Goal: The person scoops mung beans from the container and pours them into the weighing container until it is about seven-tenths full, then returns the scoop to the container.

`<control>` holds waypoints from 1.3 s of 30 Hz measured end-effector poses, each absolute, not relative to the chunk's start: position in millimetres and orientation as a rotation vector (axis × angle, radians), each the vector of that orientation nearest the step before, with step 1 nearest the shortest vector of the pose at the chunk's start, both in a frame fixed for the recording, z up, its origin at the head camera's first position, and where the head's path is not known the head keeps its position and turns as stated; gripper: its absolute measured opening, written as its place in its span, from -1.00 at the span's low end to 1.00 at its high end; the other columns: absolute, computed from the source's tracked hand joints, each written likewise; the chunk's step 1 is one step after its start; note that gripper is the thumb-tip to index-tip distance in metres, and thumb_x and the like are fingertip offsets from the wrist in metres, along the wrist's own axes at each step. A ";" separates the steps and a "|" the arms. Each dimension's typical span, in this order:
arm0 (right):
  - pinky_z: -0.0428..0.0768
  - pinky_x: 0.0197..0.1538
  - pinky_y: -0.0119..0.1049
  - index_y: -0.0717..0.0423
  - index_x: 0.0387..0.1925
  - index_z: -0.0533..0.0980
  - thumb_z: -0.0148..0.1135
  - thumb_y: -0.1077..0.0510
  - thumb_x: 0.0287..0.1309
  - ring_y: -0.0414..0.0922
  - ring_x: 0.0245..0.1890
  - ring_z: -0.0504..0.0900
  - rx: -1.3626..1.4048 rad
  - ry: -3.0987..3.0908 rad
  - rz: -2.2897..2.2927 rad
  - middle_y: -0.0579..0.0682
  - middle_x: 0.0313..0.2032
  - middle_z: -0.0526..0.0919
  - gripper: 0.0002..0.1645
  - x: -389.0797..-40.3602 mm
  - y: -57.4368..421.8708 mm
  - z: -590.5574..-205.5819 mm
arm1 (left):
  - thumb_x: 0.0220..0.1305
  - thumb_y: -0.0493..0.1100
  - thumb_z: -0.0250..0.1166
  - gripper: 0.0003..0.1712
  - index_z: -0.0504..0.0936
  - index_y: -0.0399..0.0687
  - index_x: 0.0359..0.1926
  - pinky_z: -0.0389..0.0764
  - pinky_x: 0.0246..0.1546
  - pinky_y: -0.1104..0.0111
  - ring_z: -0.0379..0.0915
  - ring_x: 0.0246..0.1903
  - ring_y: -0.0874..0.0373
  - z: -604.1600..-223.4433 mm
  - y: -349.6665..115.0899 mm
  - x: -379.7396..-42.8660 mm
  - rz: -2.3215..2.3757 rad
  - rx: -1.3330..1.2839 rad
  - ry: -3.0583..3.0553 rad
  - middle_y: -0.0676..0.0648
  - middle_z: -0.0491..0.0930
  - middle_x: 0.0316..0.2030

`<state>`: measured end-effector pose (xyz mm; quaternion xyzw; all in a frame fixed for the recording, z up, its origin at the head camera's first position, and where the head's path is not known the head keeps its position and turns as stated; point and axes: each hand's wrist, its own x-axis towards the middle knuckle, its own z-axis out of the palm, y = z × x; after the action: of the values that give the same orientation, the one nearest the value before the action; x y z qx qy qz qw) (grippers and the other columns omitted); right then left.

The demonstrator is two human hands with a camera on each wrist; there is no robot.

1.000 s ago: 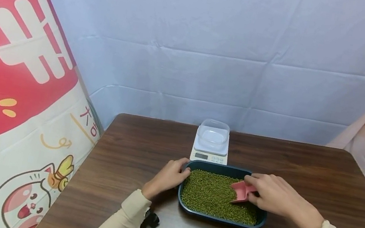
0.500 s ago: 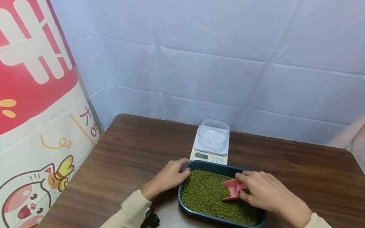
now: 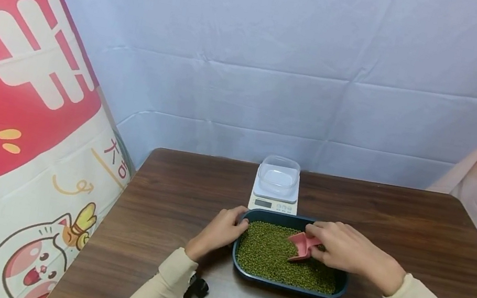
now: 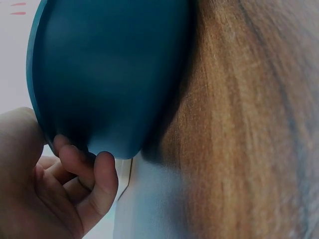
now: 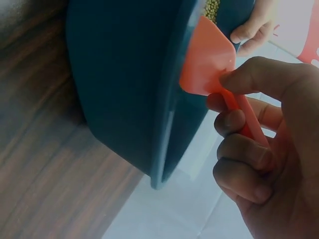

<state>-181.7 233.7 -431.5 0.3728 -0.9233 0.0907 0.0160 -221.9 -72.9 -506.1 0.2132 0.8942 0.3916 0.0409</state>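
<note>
A dark teal tub (image 3: 281, 285) on the table holds a bed of small green beans (image 3: 272, 256). My right hand (image 3: 345, 248) grips the handle of a pink scoop (image 3: 301, 246), its fingers curled round it in the right wrist view. The scoop's mouth faces left and touches the beans; I cannot tell how many lie in it. At the tub's left end, my left hand (image 3: 219, 231) holds the rim, thumb over the edge. In the left wrist view, fingers (image 4: 104, 174) curl against the outside wall of the tub.
Behind the tub stands a white kitchen scale (image 3: 273, 206) with a clear plastic container (image 3: 279, 175) on it. The brown wooden table (image 3: 184, 182) ends at a pale cloth backdrop (image 3: 247, 97). Printed banners (image 3: 30, 133) hang at both sides.
My right hand has moved left with the scoop, from the tub's right part toward its middle, slowing at the end. My left hand has stayed on the rim.
</note>
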 end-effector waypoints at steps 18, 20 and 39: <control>0.24 -0.63 -0.44 -0.13 -0.43 0.40 0.32 0.08 0.06 -0.31 -0.64 0.26 1.245 -2.839 0.263 -0.26 -0.53 0.39 -0.79 -186.8 218.8 -433.6 | 0.43 -0.11 0.02 -0.67 0.51 0.04 0.14 0.26 -0.79 0.48 0.16 -0.87 0.26 -505.4 -72.2 -220.7 1.190 0.655 2.755 0.08 0.32 -0.82; 0.23 -0.63 -0.44 -0.13 -0.43 0.40 0.32 0.08 0.07 -0.31 -0.64 0.25 1.256 -2.839 0.261 -0.27 -0.54 0.37 -0.79 -187.7 217.0 -433.6 | 0.43 -0.12 0.03 -0.67 0.51 0.03 0.14 0.27 -0.79 0.47 0.17 -0.87 0.25 -505.5 -72.1 -220.9 1.198 0.659 2.753 0.08 0.31 -0.82; 0.29 -0.63 -0.44 -0.09 -0.49 0.42 0.29 0.14 0.08 -0.31 -0.65 0.26 1.354 -2.770 0.232 -0.28 -0.54 0.39 -0.82 -196.4 204.0 -434.1 | 0.43 -0.14 0.03 -0.69 0.52 0.02 0.12 0.32 -0.81 0.46 0.25 -0.85 0.23 -507.8 -71.4 -222.4 1.210 0.648 2.740 0.07 0.38 -0.78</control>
<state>-196.4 204.0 -434.1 0.4377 -0.8956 0.0750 0.0247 -222.4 -71.4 -507.8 0.2114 0.8934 0.3946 0.0386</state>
